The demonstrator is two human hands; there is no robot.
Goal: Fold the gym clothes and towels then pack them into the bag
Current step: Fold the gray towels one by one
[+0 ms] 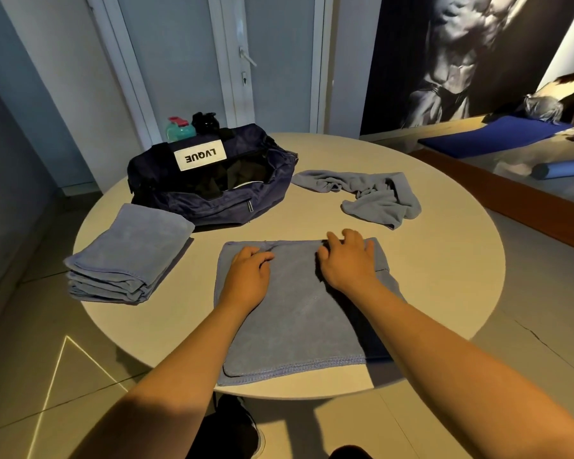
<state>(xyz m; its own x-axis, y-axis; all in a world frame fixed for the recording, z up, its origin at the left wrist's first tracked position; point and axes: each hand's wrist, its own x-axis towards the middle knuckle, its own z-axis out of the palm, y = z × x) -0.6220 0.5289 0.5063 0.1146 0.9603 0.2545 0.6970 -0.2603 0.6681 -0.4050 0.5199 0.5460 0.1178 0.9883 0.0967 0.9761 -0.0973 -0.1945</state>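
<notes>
A blue-grey towel (pixel 299 313) lies folded flat on the round table (pixel 444 253) in front of me. My left hand (pixel 247 273) rests on its far left part with fingers loosely bent. My right hand (pixel 347 260) presses on its far edge, fingers spread. A folded towel stack (pixel 126 256) sits at the left. A crumpled towel (pixel 375 197) lies at the far right. The dark navy gym bag (pixel 212 180) stands unzipped at the far left, dark clothing inside.
Behind the bag stand a teal bottle (pixel 179 129) and a black bottle (pixel 205 122). A white door (pixel 246 61) is beyond the table. At the right are a blue mat (pixel 487 139) and a blue roller (pixel 560 169) on a ledge.
</notes>
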